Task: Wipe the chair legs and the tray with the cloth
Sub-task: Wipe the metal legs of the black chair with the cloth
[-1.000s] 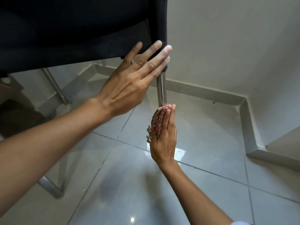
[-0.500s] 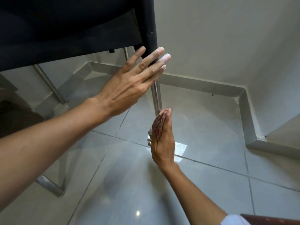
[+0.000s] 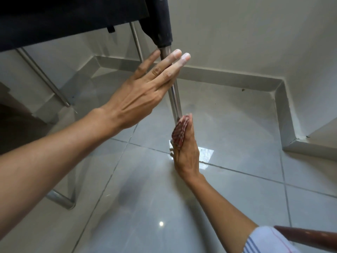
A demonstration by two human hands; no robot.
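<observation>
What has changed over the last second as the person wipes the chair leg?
The left hand slid from the black seat edge onto the bare metal chair leg. The right hand still presses the red cloth against the lower leg, barely shifted. Nothing was let go.

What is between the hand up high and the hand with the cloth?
Only bare chair leg runs from the left hand down to the right hand holding the cloth, head view.

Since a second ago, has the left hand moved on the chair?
Yes. The left hand slid down from the black seat edge onto the metal leg.
</observation>
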